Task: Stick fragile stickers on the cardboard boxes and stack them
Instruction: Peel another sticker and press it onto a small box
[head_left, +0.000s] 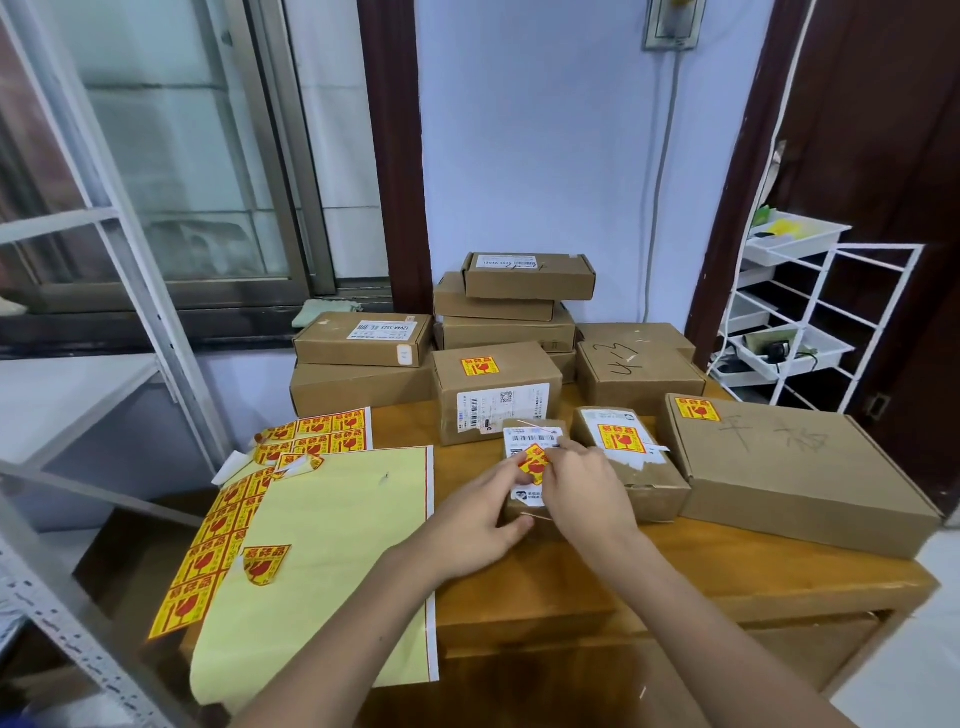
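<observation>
Here I was partway through the sticking step. My left hand (480, 512) curled round the near-left side of the small box (524, 506), which sat near the middle of the wooden table (727, 577). My right hand (584, 483) pinched a fragile sticker (535, 461) at its right edge, the sticker lying tilted over the box's white shipping label (532, 439); whether it had bonded fully I could not tell. Three boxes beside it toward the table's right edge and back already carried stickers. Next, I judged, the sticker wanted pressing flat, then the box could be stacked. Spare sticker sheets (218, 540) lay along the table's left edge.
</observation>
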